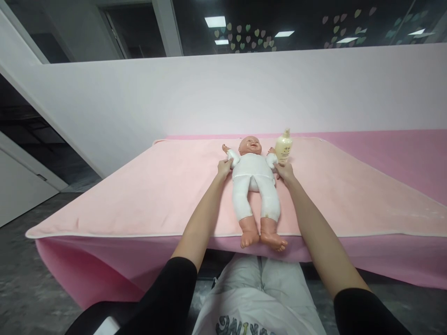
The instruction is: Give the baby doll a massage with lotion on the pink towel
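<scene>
A baby doll (253, 165) with a white cloth body lies on its back, its head toward the wall and its bare feet past the towel's front edge. My left hand (224, 168) is closed at the doll's arm on the left side, thumb and fingers pinching the white sleeve. On the other side my right hand (286, 172) grips the doll's other arm near the elbow. A pale yellow pump bottle (284, 145) stands upright just beyond my right hand, close to the doll's hand.
A light pink towel (167, 195) with a white edge covers much of the table, over a darker pink cloth (401, 153) that hangs down at the front. Behind it rises a white wall (223, 93) with dark glass above. My legs are under the front edge.
</scene>
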A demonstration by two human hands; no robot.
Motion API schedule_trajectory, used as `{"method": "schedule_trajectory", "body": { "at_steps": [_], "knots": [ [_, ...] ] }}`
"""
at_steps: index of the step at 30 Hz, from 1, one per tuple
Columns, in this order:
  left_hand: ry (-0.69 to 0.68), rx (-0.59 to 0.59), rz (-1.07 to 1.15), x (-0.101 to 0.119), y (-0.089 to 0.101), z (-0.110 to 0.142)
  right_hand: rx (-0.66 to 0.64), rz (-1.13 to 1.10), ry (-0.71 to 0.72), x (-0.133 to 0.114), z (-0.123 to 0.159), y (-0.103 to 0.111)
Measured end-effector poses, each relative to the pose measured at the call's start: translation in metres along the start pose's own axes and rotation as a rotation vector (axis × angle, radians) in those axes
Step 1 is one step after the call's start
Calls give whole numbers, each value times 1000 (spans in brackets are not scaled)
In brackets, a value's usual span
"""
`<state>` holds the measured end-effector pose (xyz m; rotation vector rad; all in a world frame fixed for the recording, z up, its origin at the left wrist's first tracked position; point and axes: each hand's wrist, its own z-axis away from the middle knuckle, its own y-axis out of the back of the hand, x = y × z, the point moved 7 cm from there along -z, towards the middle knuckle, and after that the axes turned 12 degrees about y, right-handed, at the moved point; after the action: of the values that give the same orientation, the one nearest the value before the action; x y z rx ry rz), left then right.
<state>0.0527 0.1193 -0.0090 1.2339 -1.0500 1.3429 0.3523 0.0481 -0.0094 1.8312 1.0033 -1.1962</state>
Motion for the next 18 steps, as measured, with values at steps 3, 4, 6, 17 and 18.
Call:
{"method": "schedule_trajectory", "body": {
  "at_steps": [3, 4, 6, 17, 18],
  "knots": [
    [0, 3, -8, 0, 0, -1, -4, 7, -6, 1, 0, 0],
    [0, 3, -13, 0, 0, -1, -6, 10, -8, 1, 0, 0],
    [-2, 2, -22, 0, 0, -2, -12, 15, -4, 1, -1, 0],
    [16, 13, -38, 0, 0, -2, 12, 32, -3, 2, -1, 1],
    [13, 8, -26, 0, 1, 0, 18, 20, 3, 1, 0, 2]
  ]
}}
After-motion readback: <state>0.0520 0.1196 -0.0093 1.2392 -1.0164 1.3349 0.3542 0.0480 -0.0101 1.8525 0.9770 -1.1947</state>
